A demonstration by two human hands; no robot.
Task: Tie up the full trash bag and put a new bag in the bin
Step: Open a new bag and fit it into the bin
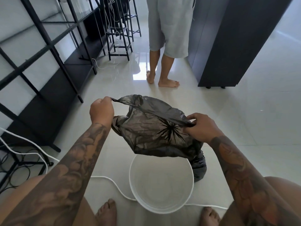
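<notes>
New bag spread over the bin

Left hand (101, 110) and right hand (201, 126) each pinch the new bag's (151, 132) rim, holding it above the white bin (161, 185); full bag (199, 167) sits beside.

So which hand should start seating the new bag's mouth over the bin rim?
Probably the right hand. It pinches the new black bag at its edge almost above the white bin, while the left hand grips the opposite edge higher, off to the side.

Pale glossy tiled floor (244, 128); on it stands a white bin (162, 207), a dark filled bag (200, 167) just beside. A white cable (114, 185) trails past; a black shelf frame (48, 88) stands left.
</notes>
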